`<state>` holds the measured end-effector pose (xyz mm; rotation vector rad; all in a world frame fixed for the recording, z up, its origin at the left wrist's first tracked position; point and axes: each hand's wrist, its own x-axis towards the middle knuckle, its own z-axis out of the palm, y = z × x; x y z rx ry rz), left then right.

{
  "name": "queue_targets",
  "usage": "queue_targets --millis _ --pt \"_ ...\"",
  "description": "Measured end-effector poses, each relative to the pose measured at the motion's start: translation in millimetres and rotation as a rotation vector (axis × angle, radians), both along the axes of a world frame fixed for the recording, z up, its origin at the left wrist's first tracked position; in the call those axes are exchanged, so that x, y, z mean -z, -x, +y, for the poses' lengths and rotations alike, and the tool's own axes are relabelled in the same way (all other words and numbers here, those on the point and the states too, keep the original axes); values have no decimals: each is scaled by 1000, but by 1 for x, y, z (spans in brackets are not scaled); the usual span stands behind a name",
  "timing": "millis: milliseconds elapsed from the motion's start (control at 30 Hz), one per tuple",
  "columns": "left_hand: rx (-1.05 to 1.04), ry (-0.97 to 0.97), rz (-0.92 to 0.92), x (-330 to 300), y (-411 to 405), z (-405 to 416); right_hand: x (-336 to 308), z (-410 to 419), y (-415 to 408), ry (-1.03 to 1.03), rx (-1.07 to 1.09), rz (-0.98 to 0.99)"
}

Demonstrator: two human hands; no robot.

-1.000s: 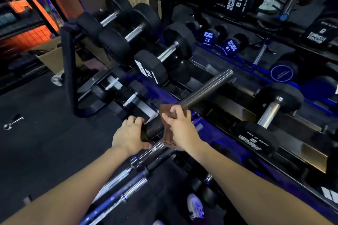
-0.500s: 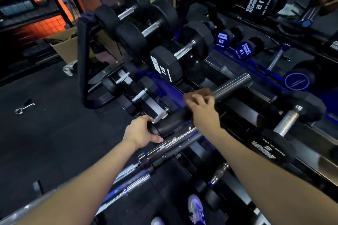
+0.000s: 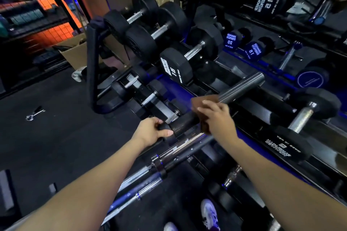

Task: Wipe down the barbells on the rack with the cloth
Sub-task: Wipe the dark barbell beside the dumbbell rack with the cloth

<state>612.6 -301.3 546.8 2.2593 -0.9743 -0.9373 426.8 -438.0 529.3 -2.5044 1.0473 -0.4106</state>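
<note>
**Two hands working one bar**

Both hands are holding the same barbell (image 3: 242, 85), which is lying slantwise over the rack (image 3: 189, 88). The left hand (image 3: 153, 132) is gripping the bar's black section, fingers curled around it. The right hand (image 3: 216, 116) is clutching the brown cloth (image 3: 203, 100) (folded over the shaft, part of it hanging below), just where black is meeting bare steel. Beyond the cloth, the steel sleeve is sticking out past the hands. Dumbbells (image 3: 176, 67) are sitting in rows on the rack behind.
</note>
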Motion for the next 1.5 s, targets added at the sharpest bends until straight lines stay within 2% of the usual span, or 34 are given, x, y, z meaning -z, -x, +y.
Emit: queue_targets --millis 67,133,267,400,467,533,633,700,800,867,933,1033,1200,1333,1500 --pt "9 -13 -10 0 0 -2 -5 2 -4 16 118 25" --pt "23 -33 -13 0 -1 -3 -6 22 -15 104 107 48" --pt "45 -80 6 -1 -10 -4 -4 75 -28 71 -131 95" --pt "81 -133 33 -5 -17 -3 -4 52 -20 60 -287 111" --pt "85 -151 27 -4 -19 -3 -2 30 -13 74 -232 102" --pt "88 -160 36 -3 -17 -3 -7 17 -14 31 -77 110" --pt "115 -158 27 -1 -11 -4 -15 36 -24 48 53 111" --pt "120 -162 3 -3 -5 -6 -13 61 -31 80 -22 84" --pt "130 -197 -37 -6 -1 -7 -7 79 -33 21 -143 116" --pt "142 -219 -80 -7 1 -7 -6 71 -31 95 -164 73" --pt "157 -212 -190 -8 2 -10 0 60 -26 85 -165 49" --pt "147 -136 -326 -10 10 -17 9 36 -16 72 -114 41" --pt "203 -10 -416 -9 38 -45 7 -20 4 59 -38 54" --pt "269 4 -490 -6 58 -74 17 -63 17 88 15 -6" --pt "318 -35 -639 -4 76 -107 21 -114 37 118 66 13"
